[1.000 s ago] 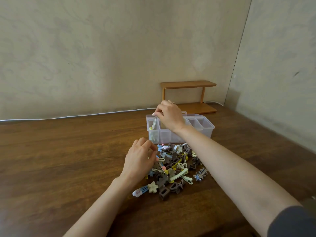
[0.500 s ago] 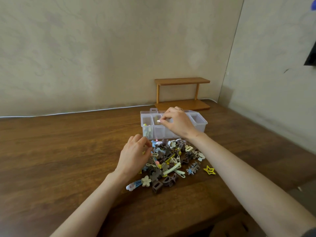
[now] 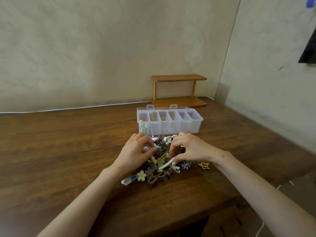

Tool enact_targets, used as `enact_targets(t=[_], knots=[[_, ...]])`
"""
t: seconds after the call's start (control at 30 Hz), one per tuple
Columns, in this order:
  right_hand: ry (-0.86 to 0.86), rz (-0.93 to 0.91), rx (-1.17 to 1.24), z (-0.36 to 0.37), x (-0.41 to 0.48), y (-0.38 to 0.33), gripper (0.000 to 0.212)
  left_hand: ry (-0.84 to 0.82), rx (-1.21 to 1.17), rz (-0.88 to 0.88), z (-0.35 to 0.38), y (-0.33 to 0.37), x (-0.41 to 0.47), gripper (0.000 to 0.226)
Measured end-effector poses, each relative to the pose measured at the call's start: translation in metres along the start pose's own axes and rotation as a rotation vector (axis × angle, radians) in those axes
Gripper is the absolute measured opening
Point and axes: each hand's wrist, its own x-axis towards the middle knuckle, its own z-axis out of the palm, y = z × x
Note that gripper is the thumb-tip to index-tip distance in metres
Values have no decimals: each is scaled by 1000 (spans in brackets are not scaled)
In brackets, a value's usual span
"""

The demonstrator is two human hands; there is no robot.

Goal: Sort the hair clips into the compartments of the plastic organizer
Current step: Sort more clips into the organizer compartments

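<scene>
A clear plastic organizer (image 3: 191,124) with several compartments stands on the wooden table, its lid open behind it. Its leftmost compartment holds a few clips (image 3: 143,127). Just in front lies a heap of hair clips (image 3: 159,164) in brown, cream, blue and yellow. My left hand (image 3: 136,153) rests on the heap's left side, fingers curled, pinching a small light-blue clip (image 3: 146,148). My right hand (image 3: 193,149) reaches into the heap from the right, thumb and fingers closing on a long pale green clip (image 3: 165,165).
A yellow star clip (image 3: 203,165) and a blue star clip (image 3: 185,165) lie apart at the heap's right. A small wooden shelf (image 3: 178,77) stands behind the organizer by the wall. A white cable (image 3: 68,109) runs along the table's back edge. The table's front edge drops off at lower right.
My right hand has come back from over the organizer down into the heap and taken the pale green clip. My left hand has stayed on the heap.
</scene>
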Motion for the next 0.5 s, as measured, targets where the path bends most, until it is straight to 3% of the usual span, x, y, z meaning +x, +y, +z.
enact_targets(t=[0.13, 0.33, 0.5], knots=[[8, 13, 1, 2, 0, 3, 12, -3, -17, -3, -1, 1, 1, 13], [93, 138, 370, -17, -2, 6, 7, 28, 0, -3, -2, -1, 1, 10], [217, 145, 477, -15, 3, 9, 5, -24, -103, 5, -5, 5, 1, 34]])
